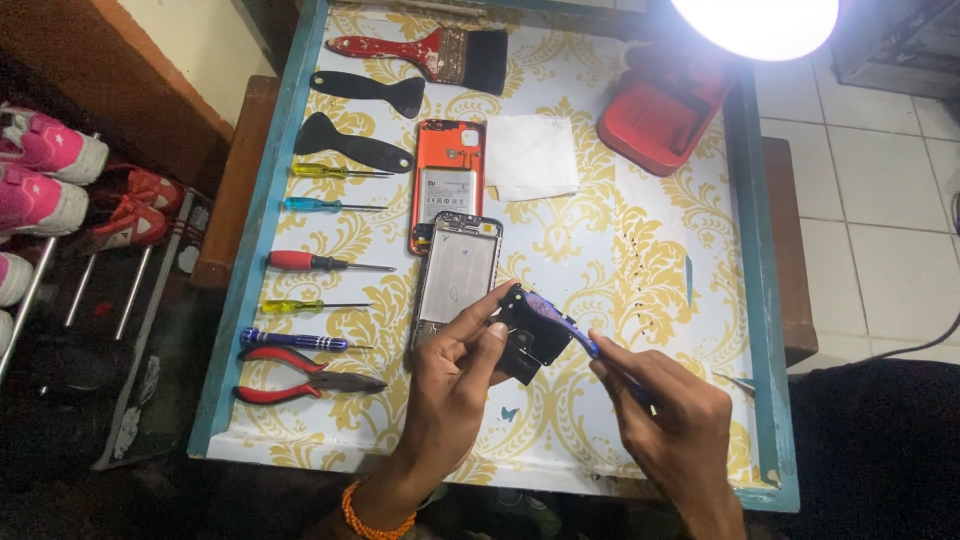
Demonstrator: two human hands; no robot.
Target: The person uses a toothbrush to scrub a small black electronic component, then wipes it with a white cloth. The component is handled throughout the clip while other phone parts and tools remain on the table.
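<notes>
Both hands work low over the table (pixel 620 250): left hand (pixel 455 385) pinches a small black plastic cover (pixel 532 340). Right hand (pixel 665 420), fingers closed, presses a purple-handled tool (pixel 560 320) against it.

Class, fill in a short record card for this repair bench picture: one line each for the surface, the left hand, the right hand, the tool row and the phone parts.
Surface: table with yellow-patterned cover and blue rim
Left hand: grips a small black part
Right hand: holds a blue tool, tip on the black part
Tool row: screwdrivers, red pliers, black spudgers, red brush
Phone parts: orange opened phone, phone frame
</notes>
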